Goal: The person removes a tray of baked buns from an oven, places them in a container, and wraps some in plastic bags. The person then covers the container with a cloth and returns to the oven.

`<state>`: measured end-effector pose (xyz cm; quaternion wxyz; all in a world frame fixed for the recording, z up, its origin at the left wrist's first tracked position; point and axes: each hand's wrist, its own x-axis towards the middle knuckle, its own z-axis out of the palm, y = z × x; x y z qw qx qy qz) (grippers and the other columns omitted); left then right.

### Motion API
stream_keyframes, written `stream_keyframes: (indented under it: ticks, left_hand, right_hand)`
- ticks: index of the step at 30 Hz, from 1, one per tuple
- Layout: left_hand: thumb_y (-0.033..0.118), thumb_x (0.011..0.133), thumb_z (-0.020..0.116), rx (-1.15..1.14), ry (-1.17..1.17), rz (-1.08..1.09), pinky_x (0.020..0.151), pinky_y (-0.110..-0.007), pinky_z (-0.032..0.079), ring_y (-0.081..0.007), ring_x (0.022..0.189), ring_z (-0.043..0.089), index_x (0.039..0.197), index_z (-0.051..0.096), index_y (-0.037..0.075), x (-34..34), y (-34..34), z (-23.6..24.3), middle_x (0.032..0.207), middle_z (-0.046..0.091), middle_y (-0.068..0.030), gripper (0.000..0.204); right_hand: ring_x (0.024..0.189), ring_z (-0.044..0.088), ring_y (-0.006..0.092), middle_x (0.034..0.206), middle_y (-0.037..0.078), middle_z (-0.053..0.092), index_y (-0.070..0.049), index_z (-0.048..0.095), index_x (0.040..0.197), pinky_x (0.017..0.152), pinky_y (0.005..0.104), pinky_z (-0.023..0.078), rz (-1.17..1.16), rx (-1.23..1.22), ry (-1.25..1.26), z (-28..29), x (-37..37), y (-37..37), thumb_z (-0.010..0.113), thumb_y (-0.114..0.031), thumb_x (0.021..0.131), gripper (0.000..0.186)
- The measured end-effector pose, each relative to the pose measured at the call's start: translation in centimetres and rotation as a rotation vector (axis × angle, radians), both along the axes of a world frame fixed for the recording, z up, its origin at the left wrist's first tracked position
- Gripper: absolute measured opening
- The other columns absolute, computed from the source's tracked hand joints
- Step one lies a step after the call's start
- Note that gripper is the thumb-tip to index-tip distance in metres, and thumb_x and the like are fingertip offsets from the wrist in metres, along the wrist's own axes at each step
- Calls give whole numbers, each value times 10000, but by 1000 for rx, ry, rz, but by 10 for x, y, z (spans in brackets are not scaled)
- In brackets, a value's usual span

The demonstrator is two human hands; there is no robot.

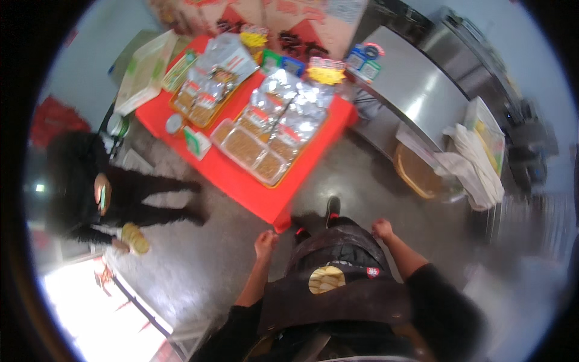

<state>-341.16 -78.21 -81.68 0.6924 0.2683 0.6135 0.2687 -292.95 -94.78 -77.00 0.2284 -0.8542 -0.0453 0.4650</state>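
Observation:
My left hand (265, 242) hangs with its fingers loosely closed beside the near corner of a red-covered table (253, 196), with nothing visible in it. My right hand (381, 229) hangs at my right side, fingers curled and apparently empty, over the floor. Between them is my dark apron (325, 308). On the table are a yellow tray of silver pouches (289, 127) with clear tubs (244, 148) of brown contents, a second tray of pouches (205, 90), a jar (175, 123) and small signs (325, 71).
At left another person (72, 181) holds a phone (102, 196) and a yellow bundle (136, 238). A white crate (142, 72) sits beyond. At right stand a steel counter (407, 78), a basket (413, 172) and white cloths (479, 169). A bright doorway (96, 308) is lower left.

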Motion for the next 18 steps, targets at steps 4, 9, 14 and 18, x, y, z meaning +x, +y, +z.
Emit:
stream_keyframes:
  ticks: [4, 9, 14, 18]
  left_hand:
    - [318, 1034, 677, -139, -56, -213, 620, -275, 492, -136, 796, 714, 1222, 701, 94, 100, -17, 21, 977, 770, -39, 294]
    - [313, 1031, 674, -55, 143, -380, 610, -286, 491, -123, 758, 698, 1154, 711, 86, 208, -30, 29, 945, 765, -39, 261]
    - [270, 1042, 625, 189, 119, -436, 540, -286, 472, -116, 684, 660, 1076, 707, 59, 341, -68, 25, 880, 740, -44, 229]
    - [212, 1033, 607, 42, 182, -591, 493, -265, 452, -116, 652, 647, 1075, 696, 45, 483, -131, 55, 854, 723, -43, 194]
  right_hand:
    - [672, 742, 259, 839, 129, 713, 9, 659, 1105, 532, 382, 566, -103, 50, -3, 2, 61, -57, 683, -126, 917, 232]
    - [665, 733, 235, 838, 117, 710, -24, 655, 1006, 534, 368, 561, -258, 122, -1, -2, 161, -160, 663, -114, 924, 122]
    - [681, 700, 196, 824, 81, 701, -44, 673, 983, 581, 352, 566, -357, 235, 2, -24, 266, -335, 663, -181, 941, 144]
    - [633, 679, 201, 798, 83, 695, -39, 675, 985, 547, 365, 548, -422, 149, 3, -35, 352, -493, 679, -174, 938, 143]
